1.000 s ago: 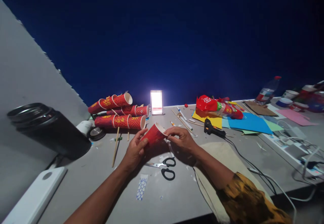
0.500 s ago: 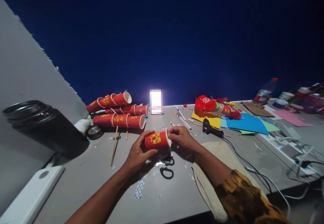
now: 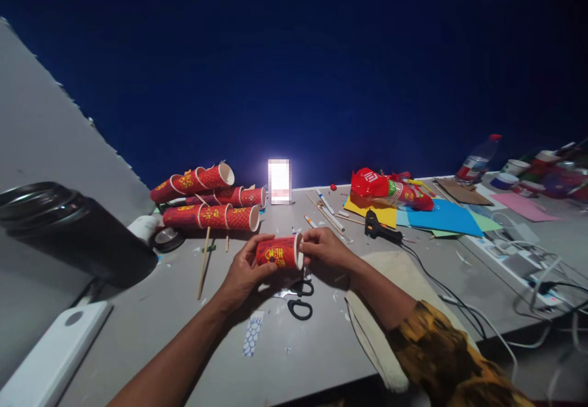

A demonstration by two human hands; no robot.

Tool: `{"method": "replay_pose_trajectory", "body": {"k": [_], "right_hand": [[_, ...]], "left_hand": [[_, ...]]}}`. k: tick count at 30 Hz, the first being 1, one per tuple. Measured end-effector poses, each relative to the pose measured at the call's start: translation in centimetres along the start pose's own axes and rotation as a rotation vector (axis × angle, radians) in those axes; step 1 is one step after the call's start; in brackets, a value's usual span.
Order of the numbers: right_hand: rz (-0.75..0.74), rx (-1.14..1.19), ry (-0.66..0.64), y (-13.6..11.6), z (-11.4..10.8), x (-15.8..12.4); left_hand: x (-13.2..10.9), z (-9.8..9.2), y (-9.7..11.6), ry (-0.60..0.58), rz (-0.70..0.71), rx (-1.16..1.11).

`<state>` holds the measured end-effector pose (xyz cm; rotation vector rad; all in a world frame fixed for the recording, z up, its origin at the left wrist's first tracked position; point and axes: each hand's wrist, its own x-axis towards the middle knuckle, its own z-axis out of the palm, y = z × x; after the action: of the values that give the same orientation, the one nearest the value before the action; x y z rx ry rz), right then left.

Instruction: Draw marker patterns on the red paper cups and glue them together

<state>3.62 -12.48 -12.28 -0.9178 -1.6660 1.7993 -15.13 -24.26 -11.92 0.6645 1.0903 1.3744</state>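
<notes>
We see a red paper cup with yellow print (image 3: pixel 279 252) held sideways, left hand (image 3: pixel 243 272) around the body, right hand (image 3: pixel 327 249) at the white rim. Black-handled metal scissors (image 3: pixel 296 294) lie nearer us on the grey tabletop (image 3: pixel 331 358), near a blue-scaled white paper strip (image 3: pixel 252 334). Nested red patterned paper cups (image 3: pixel 214 217) left, black glue gun (image 3: pixel 377 226) right.

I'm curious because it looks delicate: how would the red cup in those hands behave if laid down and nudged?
The red cup would probably roll, as its side is round. It is likely light, being hollow with an open end. A hard squeeze might dent it, since it looks like paper.
</notes>
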Motion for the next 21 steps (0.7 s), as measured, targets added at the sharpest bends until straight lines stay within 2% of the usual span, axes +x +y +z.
{"method": "replay_pose_trajectory", "body": {"k": [8, 16, 21], "right_hand": [[0.143, 0.017, -0.114, 0.2, -0.2, -0.1], [0.129, -0.039, -0.122, 0.3, -0.5, 0.1], [0.101, -0.163, -0.075, 0.0, -0.6, 0.0]], "left_hand": [[0.0, -0.3, 0.4, 0.005, 0.016, 0.046], [-0.7, 0.5, 0.8, 0.037, -0.032, -0.012], [-0.9, 0.9, 1.2, 0.043, -0.033, -0.003]]}}
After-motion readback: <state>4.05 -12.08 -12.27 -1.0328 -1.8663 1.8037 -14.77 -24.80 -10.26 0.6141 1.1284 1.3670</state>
